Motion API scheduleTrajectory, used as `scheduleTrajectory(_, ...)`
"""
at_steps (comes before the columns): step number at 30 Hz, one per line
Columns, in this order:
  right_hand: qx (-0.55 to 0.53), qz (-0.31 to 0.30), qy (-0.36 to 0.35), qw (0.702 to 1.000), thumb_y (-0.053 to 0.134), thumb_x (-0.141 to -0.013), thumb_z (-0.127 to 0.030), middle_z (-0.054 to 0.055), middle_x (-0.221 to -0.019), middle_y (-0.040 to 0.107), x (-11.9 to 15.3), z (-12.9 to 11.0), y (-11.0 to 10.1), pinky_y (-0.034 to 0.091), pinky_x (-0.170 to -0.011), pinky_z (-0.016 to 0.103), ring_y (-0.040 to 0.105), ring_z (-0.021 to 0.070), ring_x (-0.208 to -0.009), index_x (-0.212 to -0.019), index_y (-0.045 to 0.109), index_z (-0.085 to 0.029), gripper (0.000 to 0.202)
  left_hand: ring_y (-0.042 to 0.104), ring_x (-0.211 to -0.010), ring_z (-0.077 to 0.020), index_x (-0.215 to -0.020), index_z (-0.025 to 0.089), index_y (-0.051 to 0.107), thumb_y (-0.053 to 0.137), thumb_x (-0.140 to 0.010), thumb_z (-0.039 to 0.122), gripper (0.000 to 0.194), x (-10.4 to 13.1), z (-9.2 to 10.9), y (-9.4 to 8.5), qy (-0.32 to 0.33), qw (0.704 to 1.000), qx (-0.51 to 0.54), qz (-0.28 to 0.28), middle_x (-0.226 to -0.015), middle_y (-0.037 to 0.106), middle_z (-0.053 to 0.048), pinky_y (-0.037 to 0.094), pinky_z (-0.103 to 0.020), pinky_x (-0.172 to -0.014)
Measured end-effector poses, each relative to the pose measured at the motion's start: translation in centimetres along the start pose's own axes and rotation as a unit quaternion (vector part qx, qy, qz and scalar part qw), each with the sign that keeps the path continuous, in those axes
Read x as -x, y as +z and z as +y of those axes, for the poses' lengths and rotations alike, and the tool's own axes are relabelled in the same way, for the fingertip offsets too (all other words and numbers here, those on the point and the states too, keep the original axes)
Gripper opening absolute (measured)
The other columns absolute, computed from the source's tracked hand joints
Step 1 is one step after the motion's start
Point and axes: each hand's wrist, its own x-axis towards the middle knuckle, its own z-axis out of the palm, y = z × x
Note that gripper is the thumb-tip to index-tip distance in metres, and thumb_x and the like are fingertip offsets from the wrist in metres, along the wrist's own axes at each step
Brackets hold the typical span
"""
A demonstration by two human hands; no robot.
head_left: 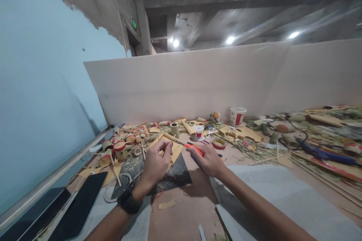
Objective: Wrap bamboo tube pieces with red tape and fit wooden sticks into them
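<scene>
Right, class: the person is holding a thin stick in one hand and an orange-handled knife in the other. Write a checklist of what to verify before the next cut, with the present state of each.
1. Left hand pinches the thin stick firmly: ok, fingers closed on it.
2. Right hand grips the orange-handled knife: ok.
3. Blade points away from the left fingers: cannot tell, the tip is too small to read.
4. Dark cutting mat lies under the hands: ok.
5. Space around the hands free of clutter: not ok, bamboo pieces and a tape roll crowd close.
6. Lighting: ok, ceiling lights are on.
</scene>
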Motion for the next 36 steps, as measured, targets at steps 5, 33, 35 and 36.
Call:
scheduleTrajectory(5,-0.021,0.015,0.019,0.999,0.04,-0.099,-0.053,-0.005,-0.051,0.031,0.1,-0.6,1.3,0.023,-0.055,0.028,0.031,0.0098,-0.05,-0.055,0.032,-0.02,0.056,0.058,-0.061,-0.013,-0.073,0.019,0.059,0.05,-0.095,0.031,0.027,0.1,-0.2,0.3,0.022,0.998,-0.056,0.015,-0.063,0.062,0.002,0.04,-0.024,-0.062)
scheduleTrajectory(33,-0.086,-0.062,0.006,0.994,0.04,-0.102,-0.045,0.007,-0.097,0.069,-0.1,-1.3,-2.4,0.045,-0.077,0.032,0.061,0.021,-0.089,-0.096,0.065,-0.021,0.034,0.066,-0.08,-0.0178,-0.09,0.021,0.072,0.061,-0.093,0.029,0.014,-1.2,-0.7,-1.6,0.193,0.976,-0.063,-0.077,-0.087,0.075,-0.005,0.05,-0.03,-0.075)
scheduleTrajectory(35,-0.121,-0.07,-0.01,0.99,0.035,-0.104,-0.046,0.006,-0.093,0.069,0.1,-2.1,-2.1,0.045,-0.078,0.032,0.06,0.0202,-0.087,-0.093,0.064,-0.021,0.04,0.067,-0.083,-0.0185,-0.09,0.021,0.072,0.061,-0.093,0.026,0.013,-1.0,-0.7,-1.4,0.21,0.971,-0.058,-0.102,-0.087,0.075,-0.005,0.05,-0.031,-0.077)
scheduleTrajectory(36,-0.128,-0.078,-0.019,0.989,0.034,-0.104,-0.046,0.006,-0.09,0.068,0.2,-2.3,-1.8,0.044,-0.078,0.031,0.06,0.0197,-0.085,-0.09,0.063,-0.021,0.041,0.067,-0.083,-0.0186,-0.09,0.021,0.072,0.061,-0.093,0.025,0.012,-1.0,-0.7,-1.3,0.217,0.968,-0.06,-0.111,-0.087,0.075,-0.005,0.05,-0.032,-0.078)
